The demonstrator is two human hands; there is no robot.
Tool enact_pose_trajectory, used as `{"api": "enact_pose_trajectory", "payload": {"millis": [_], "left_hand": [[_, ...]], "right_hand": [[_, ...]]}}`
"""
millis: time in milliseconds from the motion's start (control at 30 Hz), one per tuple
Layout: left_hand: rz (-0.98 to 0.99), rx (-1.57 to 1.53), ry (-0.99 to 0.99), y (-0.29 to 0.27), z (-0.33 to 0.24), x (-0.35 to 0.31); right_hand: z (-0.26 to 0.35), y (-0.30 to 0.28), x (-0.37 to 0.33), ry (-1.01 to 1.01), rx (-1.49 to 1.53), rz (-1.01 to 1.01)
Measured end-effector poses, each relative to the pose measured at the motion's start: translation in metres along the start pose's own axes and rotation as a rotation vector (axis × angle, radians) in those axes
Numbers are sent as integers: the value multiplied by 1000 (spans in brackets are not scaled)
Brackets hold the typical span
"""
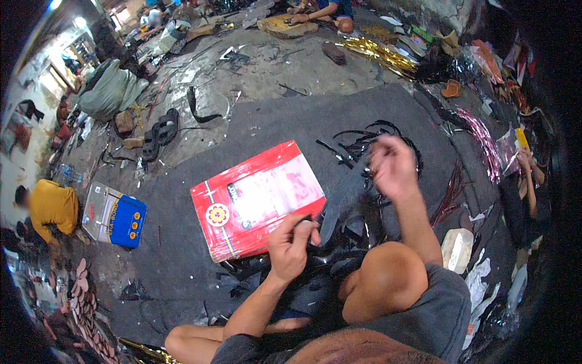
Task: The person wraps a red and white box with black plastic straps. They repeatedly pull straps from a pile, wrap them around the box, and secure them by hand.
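A red box or tin (209,188), printed with a flower emblem and blue-yellow bands, lies tilted in front of me on a dark mat. My left hand (292,246) is closed at its near right edge, thumb against curled fingers; a small dark bit shows there, too little to name. To the right, my right hand (394,167) is raised over a tangle of black strips (354,145). Motion smears its fingers, so whether they grip a strip is unclear. More black scraps (339,252) lie below the box, between my arms.
On the left stands a blue and white tin (130,221) beside a person in yellow (54,206). A white container (458,250) is near my right elbow. Pink tinsel strips (479,136) lie right, gold ones (382,54) far right. Another person's hands (527,161) show at the right edge.
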State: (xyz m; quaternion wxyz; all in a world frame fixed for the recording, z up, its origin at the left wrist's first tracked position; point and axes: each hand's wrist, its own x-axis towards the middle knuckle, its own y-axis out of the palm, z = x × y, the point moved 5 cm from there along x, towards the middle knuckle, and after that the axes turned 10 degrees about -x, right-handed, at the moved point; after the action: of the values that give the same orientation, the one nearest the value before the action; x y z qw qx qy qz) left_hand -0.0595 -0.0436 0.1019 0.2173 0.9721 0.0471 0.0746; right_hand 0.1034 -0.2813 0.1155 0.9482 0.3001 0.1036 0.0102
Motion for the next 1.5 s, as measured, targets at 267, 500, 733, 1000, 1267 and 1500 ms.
{"api": "enact_pose_trajectory", "payload": {"millis": [267,500,733,1000,1267,1500], "left_hand": [[1294,1309,-621,-30,164,-74],[371,612,313,52,-5,7],[414,280,-564,-8,-12,12],[86,878,-382,-187,-123,19],[-580,2031,-395,-310,-99,-10],[-95,736,143,-123,34,93]], "right_hand": [[165,-50,-26,-941,-497,-540],[13,54,-61,-296,-1796,855],[35,99,-73,-120,-1297,1231],[53,72,5,-90,-1094,753],[-116,110,37,-150,-1632,890],[-163,106,56,-486,-1801,896]]}}
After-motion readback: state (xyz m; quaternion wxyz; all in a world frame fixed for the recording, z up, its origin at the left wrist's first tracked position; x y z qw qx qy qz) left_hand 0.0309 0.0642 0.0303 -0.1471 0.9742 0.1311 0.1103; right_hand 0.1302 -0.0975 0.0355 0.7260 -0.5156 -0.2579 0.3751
